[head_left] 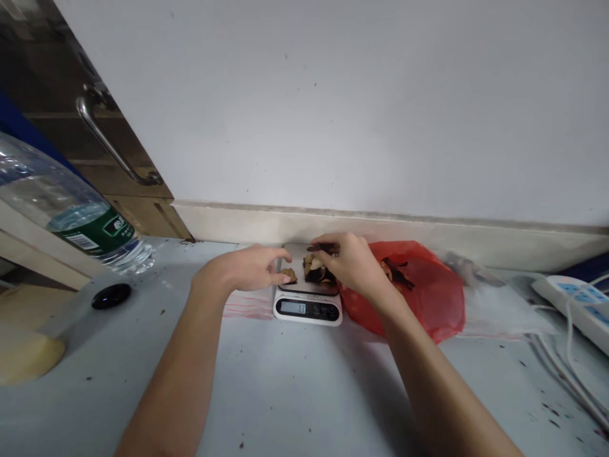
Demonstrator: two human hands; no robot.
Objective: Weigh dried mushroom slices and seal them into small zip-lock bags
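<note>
A small white kitchen scale [308, 312] stands on the table against the wall, its lit display showing what looks like 73. Dried brown and dark pieces [318, 271] are heaped on its plate. Over the plate's right side, my right hand [354, 260] pinches a dark dried strip [328, 247] between thumb and fingers. At the plate's left edge is my left hand [254, 266], thumb and fingers apart, with the thumb tip against a single light brown dried piece [288, 275]. Beside the scale, partly behind my right forearm, lies a red plastic bag [428, 298] with more dried pieces [398, 273] in it.
Clear plastic bags lie left [247, 304] and right [499, 311] of the scale. On the left are a tilted-looking water bottle [90, 222] and a black oval object [111, 296]. A power strip [578, 298] with cables sits at the right. Dark crumbs dot the table [285, 393].
</note>
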